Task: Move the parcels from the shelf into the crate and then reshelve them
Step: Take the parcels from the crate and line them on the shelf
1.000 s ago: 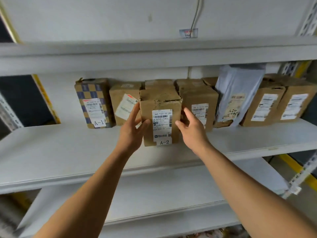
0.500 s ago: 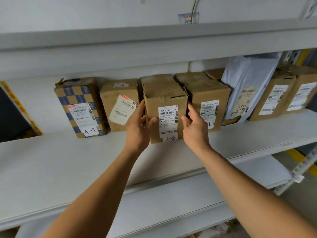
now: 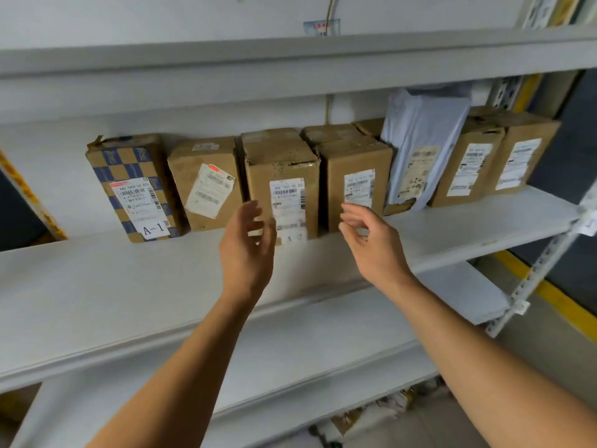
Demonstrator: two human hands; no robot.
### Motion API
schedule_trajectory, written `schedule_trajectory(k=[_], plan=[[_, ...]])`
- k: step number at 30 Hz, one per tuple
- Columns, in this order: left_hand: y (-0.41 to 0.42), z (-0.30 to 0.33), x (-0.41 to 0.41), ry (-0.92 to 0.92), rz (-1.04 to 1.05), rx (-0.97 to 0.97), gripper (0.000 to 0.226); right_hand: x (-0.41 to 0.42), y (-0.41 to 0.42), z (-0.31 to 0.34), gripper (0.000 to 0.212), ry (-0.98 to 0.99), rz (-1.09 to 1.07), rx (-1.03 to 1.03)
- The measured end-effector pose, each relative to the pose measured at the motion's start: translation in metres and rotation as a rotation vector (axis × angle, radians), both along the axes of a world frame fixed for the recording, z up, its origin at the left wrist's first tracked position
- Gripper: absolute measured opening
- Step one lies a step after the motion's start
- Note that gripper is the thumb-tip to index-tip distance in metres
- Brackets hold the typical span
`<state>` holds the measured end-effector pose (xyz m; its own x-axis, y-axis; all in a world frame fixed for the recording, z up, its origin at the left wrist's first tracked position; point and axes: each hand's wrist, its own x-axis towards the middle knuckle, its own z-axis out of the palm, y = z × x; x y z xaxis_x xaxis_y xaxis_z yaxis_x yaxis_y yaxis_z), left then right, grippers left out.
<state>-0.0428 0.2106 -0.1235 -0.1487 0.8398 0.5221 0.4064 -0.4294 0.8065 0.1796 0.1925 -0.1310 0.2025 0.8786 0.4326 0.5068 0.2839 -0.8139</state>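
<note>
A brown cardboard parcel labelled A-2 [image 3: 284, 176] stands upright in the row at the back of the middle shelf [image 3: 129, 286]. My left hand [image 3: 247, 247] hovers just in front of its lower left corner, fingers relaxed and holding nothing. My right hand [image 3: 371, 244] hangs in front of the neighbouring brown parcel [image 3: 355, 176], fingers loosely curled, also holding nothing. A checkered parcel marked A-1 [image 3: 132, 185] and a plain brown parcel [image 3: 206, 182] stand to the left. No crate is in view.
Right of the row, a grey plastic mailer bag [image 3: 420, 147] leans against two more brown boxes [image 3: 494, 156]. An upper shelf [image 3: 290, 66] overhangs the parcels. A lower shelf [image 3: 323, 344] sits beneath my arms. A perforated upright [image 3: 533, 273] and yellow floor line [image 3: 555, 295] are at right.
Both hands pushed the A-2 parcel back into line with the row, then let go of it and drew back a little toward me.
</note>
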Motion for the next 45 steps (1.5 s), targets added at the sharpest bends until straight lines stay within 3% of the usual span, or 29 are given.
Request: schedule_trajectory(k=[6, 17, 21, 27, 32, 37, 41, 45], plan=[[-0.079, -0.027, 0.124, 0.162, -0.254, -0.034, 0.025, 0.109, -0.116, -0.04, 0.036, -0.058, -0.086, -0.09], [-0.218, -0.174, 0.385, 0.633, -0.794, -0.347, 0.038, 0.296, -0.363, -0.187, 0.033, 0.093, -0.595, -0.555], [-0.259, -0.239, 0.454, 0.874, -1.037, -0.407, 0.049, 0.323, -0.426, -0.247, 0.041, 0.277, -0.748, -0.732], [-0.307, -0.335, 0.535, 1.078, -1.345, -0.528, 0.062, 0.354, -0.484, -0.319, 0.051, 0.455, -0.986, -0.93], [-0.325, -0.4, 0.572, 1.218, -1.391, -0.639, 0.073, 0.377, -0.494, -0.376, 0.064, 0.559, -1.077, -1.017], [-0.339, -0.42, 0.584, 1.279, -1.289, -0.588, 0.072, 0.393, -0.487, -0.42, 0.069, 0.748, -1.092, -1.057], [-0.348, -0.427, 0.586, 1.221, -1.274, -0.621, 0.076, 0.4, -0.488, -0.438, 0.073, 0.861, -1.084, -0.97], [-0.346, -0.415, 0.585, 1.027, -1.195, -0.847, 0.075, 0.406, -0.498, -0.422, 0.059, 0.967, -1.049, -0.829]])
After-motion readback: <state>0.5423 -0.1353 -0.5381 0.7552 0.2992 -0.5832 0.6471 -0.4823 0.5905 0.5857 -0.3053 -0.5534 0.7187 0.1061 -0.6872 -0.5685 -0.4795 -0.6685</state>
